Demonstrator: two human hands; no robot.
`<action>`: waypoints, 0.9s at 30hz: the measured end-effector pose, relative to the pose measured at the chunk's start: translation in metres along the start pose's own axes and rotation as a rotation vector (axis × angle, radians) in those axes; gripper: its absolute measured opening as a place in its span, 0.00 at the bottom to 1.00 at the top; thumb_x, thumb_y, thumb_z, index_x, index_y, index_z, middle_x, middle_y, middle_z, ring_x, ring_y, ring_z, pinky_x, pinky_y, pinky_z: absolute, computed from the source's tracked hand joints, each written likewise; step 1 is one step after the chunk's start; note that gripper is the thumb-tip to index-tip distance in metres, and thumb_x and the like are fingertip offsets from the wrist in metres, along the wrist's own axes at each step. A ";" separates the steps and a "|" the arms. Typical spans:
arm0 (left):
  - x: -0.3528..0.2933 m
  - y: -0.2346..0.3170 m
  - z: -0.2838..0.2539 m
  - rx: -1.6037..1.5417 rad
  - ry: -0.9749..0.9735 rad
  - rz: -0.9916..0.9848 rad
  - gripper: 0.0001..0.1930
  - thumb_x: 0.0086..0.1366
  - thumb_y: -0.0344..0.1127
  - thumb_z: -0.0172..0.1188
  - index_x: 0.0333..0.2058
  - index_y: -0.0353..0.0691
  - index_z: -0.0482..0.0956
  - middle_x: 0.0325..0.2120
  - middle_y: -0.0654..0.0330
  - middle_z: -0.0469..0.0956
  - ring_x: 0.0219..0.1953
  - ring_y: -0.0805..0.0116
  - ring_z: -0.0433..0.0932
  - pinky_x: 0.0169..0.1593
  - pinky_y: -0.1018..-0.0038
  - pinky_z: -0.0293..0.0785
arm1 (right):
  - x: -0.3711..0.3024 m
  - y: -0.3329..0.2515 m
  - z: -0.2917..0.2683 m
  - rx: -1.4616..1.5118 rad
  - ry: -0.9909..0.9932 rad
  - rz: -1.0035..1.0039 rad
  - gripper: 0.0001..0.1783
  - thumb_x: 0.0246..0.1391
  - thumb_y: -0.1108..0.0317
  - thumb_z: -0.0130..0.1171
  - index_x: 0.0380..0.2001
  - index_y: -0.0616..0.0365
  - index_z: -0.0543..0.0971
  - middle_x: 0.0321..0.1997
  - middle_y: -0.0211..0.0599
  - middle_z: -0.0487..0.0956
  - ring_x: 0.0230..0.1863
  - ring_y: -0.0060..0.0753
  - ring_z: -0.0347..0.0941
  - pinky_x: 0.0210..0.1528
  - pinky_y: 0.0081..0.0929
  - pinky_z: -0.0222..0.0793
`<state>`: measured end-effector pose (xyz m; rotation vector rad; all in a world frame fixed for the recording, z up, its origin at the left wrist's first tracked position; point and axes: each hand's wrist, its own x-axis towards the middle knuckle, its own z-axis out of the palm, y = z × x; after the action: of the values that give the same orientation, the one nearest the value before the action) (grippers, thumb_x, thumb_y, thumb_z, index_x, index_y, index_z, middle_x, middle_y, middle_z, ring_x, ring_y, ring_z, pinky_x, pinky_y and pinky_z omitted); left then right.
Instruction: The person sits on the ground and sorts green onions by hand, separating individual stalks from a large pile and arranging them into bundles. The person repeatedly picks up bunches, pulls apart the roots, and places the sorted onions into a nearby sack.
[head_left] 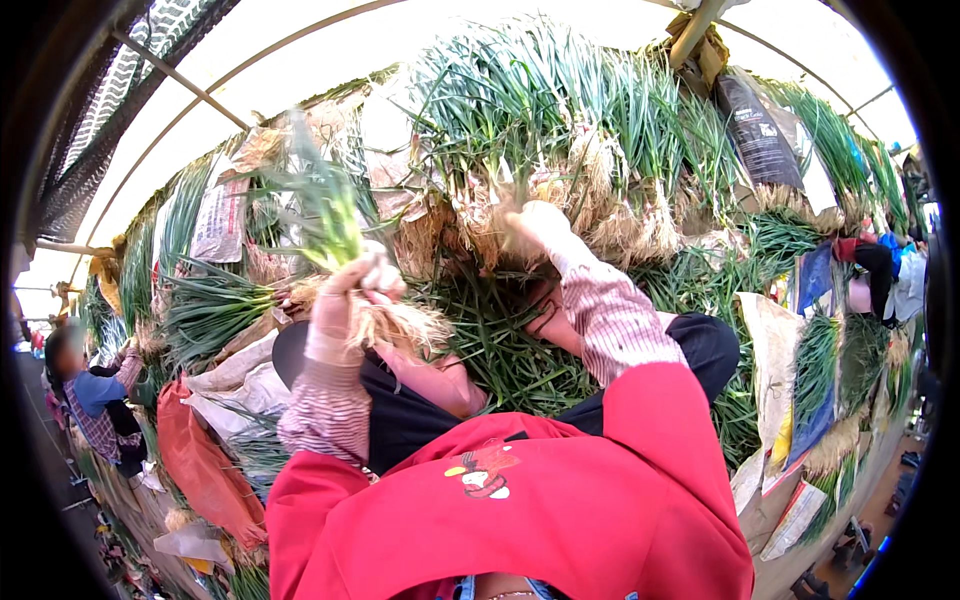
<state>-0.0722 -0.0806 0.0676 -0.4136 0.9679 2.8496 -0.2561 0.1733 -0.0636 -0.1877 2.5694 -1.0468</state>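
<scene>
My left hand [358, 278], which looks gloved, is closed around the stalks of a bunch of spring onions [338, 232]. Their green tops point up and away, smeared by motion, and the pale stringy roots hang below my fist. Further right, my right hand [545, 226] reaches to the root ends of a large heap of spring onions [520, 100]. Its fingers are drawn together at the roots; what they pinch, if anything, is too blurred to make out. Loose green leaves [530, 350] cover the ground between my folded legs.
More spring onions [215, 310] lie in bundles to the left, near an orange-red sack [205, 460]. A dark printed bag [760, 135] leans at the far right among further bundles. Another person [95, 395] is at the far left. Pale sheeting [330, 40] on curved poles hangs overhead.
</scene>
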 end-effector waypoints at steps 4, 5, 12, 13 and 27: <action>0.003 -0.027 -0.022 -0.052 -0.094 -0.137 0.12 0.64 0.33 0.55 0.43 0.33 0.73 0.28 0.61 0.73 0.34 0.66 0.73 0.42 0.68 0.71 | -0.040 -0.036 -0.025 0.827 -0.138 -0.055 0.14 0.60 0.58 0.56 0.35 0.60 0.80 0.23 0.28 0.77 0.22 0.17 0.70 0.26 0.19 0.65; 0.002 -0.039 -0.021 0.019 -0.045 -0.164 0.12 0.64 0.32 0.54 0.44 0.33 0.73 0.32 0.59 0.76 0.35 0.64 0.75 0.43 0.67 0.72 | -0.061 -0.039 -0.026 1.006 -0.221 0.021 0.13 0.60 0.61 0.56 0.35 0.60 0.80 0.23 0.26 0.76 0.22 0.15 0.68 0.25 0.17 0.63; 0.047 -0.096 -0.013 0.066 0.006 -0.375 0.10 0.62 0.28 0.56 0.39 0.28 0.77 0.33 0.53 0.80 0.31 0.66 0.79 0.40 0.75 0.77 | -0.139 -0.015 0.017 0.538 -0.082 -0.205 0.18 0.63 0.57 0.51 0.43 0.62 0.78 0.25 0.46 0.80 0.25 0.38 0.78 0.28 0.34 0.69; 0.047 -0.098 -0.007 0.016 0.066 -0.403 0.10 0.61 0.29 0.57 0.40 0.29 0.77 0.33 0.52 0.80 0.34 0.65 0.79 0.41 0.72 0.77 | -0.143 -0.010 0.010 0.478 -0.111 -0.130 0.18 0.63 0.57 0.51 0.41 0.63 0.79 0.28 0.50 0.81 0.29 0.42 0.80 0.30 0.38 0.70; -0.049 -0.089 -0.011 -0.243 -0.016 -0.382 0.15 0.63 0.30 0.54 0.46 0.26 0.72 0.39 0.48 0.78 0.43 0.55 0.78 0.51 0.62 0.74 | -0.104 -0.044 0.050 1.097 -0.724 0.028 0.22 0.64 0.50 0.47 0.40 0.59 0.78 0.36 0.29 0.79 0.33 0.24 0.74 0.36 0.24 0.70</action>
<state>-0.0061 -0.0172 0.0212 -0.5312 0.4744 2.6151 -0.1419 0.1356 -0.0377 -0.1791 1.1466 -1.7805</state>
